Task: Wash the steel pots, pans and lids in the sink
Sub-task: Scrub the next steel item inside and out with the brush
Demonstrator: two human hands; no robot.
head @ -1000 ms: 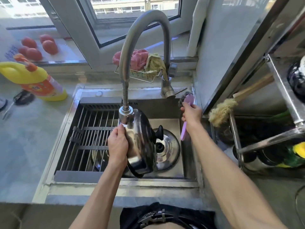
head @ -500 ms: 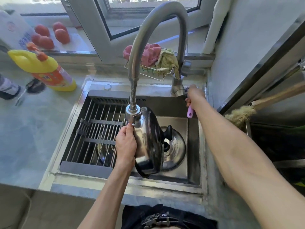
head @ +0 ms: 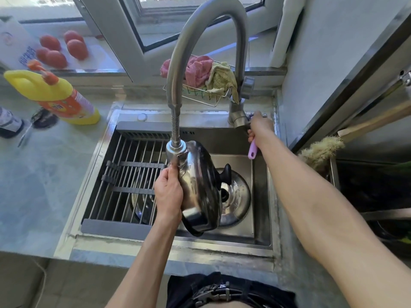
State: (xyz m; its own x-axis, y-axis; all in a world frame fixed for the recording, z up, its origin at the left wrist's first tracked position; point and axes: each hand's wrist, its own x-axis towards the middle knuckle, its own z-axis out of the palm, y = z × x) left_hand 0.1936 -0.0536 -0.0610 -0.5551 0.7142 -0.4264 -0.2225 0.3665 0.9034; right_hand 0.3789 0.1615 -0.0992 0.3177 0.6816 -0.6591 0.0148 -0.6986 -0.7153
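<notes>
A person stands at a steel kitchen sink [head: 262, 218], seen from above, both bare arms reaching forward. The left hand [head: 168, 192] grips a shiny steel lid [head: 198, 187] by its rim, fingers curled around the edge, holding it tilted almost on its side over the middle of the basin, directly under the spray head of a tall curved faucet [head: 200, 41]. The lid is domed and mirror-bright, reflecting dark shapes, with a black knob [head: 225, 174] pointing right. Whether water is running cannot be told. Below it, on the sink floor at the right, lies a second steel lid [head: 235, 196], flat, round and wet-looking. The left half of the sink is covered by a roll-up rack [head: 126, 174] of steel rods, and under it a further steel pot or pan [head: 142, 205] shows through the bars. The right hand [head: 260, 127] is at the base of the faucet at the sink's back right corner, fingers closed around a pink-handled brush [head: 252, 150] whose handle hangs down beneath the fist. Behind the faucet, a small wire basket [head: 200, 96] holds a crumpled pink cloth [head: 198, 70] and a yellowish cloth [head: 220, 78]. On the grey counter to the left lies a yellow detergent bottle [head: 55, 94], and red tomatoes [head: 60, 50] sit on the windowsill.
</notes>
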